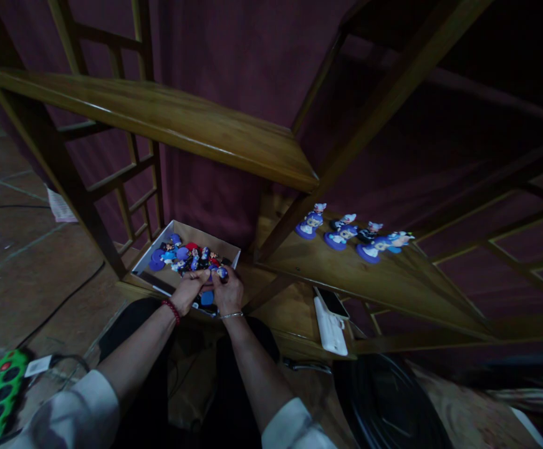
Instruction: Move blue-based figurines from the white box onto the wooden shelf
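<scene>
Both my hands meet over the near side of an open cardboard box (163, 284) holding several small figurines (194, 254) in purple, blue, red and black. My left hand (191, 290), with a red bead bracelet at the wrist, is closed with its fingertips on a small purple figurine (219, 272). My right hand (229, 292), wearing a silver bracelet, grips the same figurine from the right. The fingers partly cover its lower part. Inside the box, a round purple base (156, 260) lies at the left, and a blue piece (207, 298) shows below my hands.
Several purple-based figurines (341, 237) stand on the wooden shelf (294, 259) to the right. Below it lie a dark phone (331, 302) and a white device (330, 330). A wooden beam (159, 115) crosses above the box. A green power strip (0, 393) sits on the floor at left.
</scene>
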### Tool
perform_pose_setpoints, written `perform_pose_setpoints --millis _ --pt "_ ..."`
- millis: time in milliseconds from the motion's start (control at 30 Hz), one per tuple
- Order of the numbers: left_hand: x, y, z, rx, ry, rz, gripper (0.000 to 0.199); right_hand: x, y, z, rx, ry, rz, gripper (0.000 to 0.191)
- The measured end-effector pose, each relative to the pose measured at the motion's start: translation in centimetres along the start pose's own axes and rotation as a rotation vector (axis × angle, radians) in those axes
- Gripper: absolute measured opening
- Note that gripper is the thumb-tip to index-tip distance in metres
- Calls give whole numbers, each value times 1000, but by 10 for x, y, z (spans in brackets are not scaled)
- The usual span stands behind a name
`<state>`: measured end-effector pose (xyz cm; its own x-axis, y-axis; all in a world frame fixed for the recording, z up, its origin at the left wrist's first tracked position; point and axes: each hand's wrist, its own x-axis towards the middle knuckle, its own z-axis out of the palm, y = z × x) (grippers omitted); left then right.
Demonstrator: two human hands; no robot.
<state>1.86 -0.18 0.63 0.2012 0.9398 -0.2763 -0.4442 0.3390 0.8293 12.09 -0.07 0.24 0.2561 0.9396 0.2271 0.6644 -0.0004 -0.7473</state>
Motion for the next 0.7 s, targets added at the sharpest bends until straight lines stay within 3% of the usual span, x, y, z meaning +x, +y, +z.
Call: perform_pose_setpoints --millis 267,700 --pt "0 -3 3 40 33 31 40 1 -1 2 132 18 112 26" --pt "2 -5 6 13 51 -1 41 1 5 2 141 45 121 28"
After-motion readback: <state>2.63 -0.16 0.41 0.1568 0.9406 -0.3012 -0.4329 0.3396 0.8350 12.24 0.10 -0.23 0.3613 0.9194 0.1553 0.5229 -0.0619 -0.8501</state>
